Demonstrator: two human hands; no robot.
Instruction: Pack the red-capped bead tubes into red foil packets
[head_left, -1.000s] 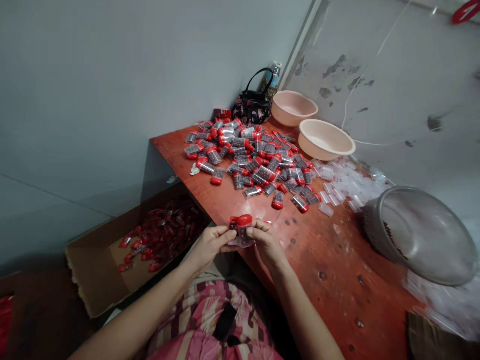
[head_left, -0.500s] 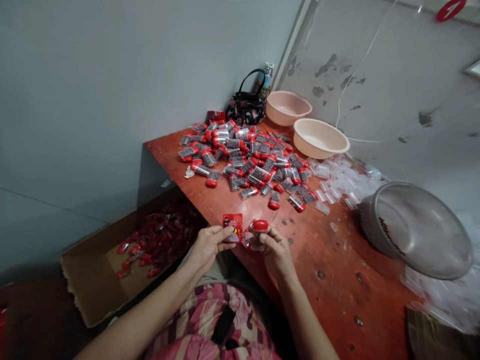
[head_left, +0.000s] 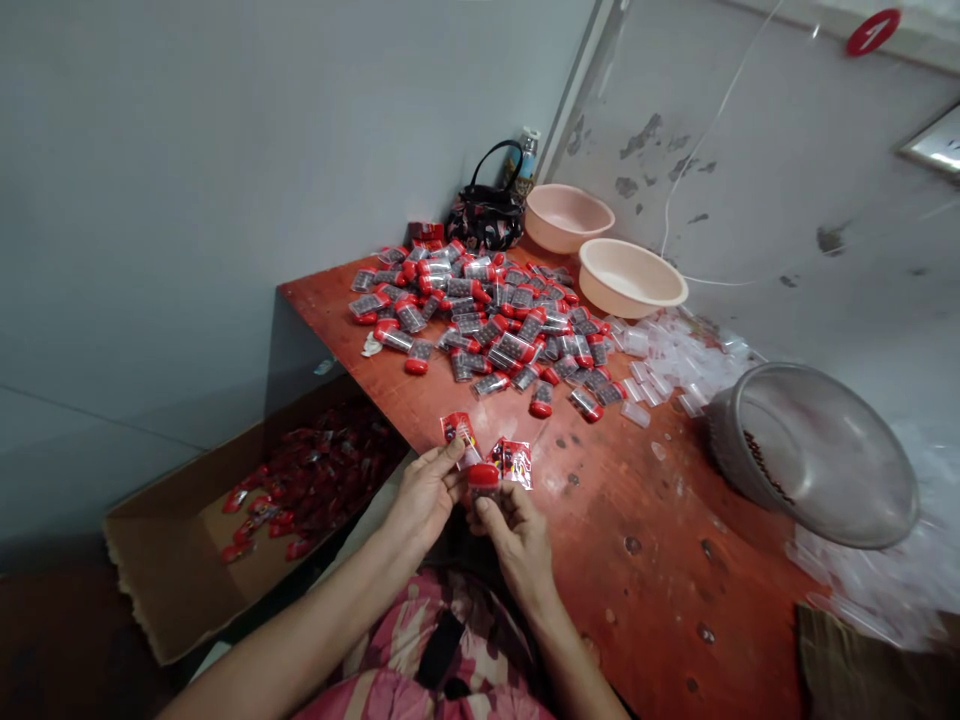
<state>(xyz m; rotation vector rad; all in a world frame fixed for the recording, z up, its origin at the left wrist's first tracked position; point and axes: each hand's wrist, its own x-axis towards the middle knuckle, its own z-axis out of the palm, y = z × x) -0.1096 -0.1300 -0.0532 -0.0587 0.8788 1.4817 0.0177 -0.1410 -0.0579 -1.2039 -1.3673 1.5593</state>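
Note:
My left hand (head_left: 429, 492) pinches a small red printed packet (head_left: 460, 432) near the table's front edge. Close beside it, my right hand (head_left: 517, 540) is closed on a small clear container with a red cap (head_left: 484, 476), its cap upward. Just beyond my right fingers, another red printed packet (head_left: 516, 462) shows over the tabletop; whether my fingers touch it is hard to tell. A large pile of red-capped containers filled with dark beads (head_left: 517, 345) lies farther back on the red table (head_left: 622, 600).
Two pink basins (head_left: 634, 278) and a black handbag (head_left: 486, 218) stand at the back. A grey basin (head_left: 817, 455) sits at the right among clear plastic containers (head_left: 675, 350). At the lower left, a cardboard box (head_left: 165, 560) holds red packets.
My right hand has moved left and down with the red-capped container, close to my left hand. A red packet now shows behind it. The view has shifted slightly.

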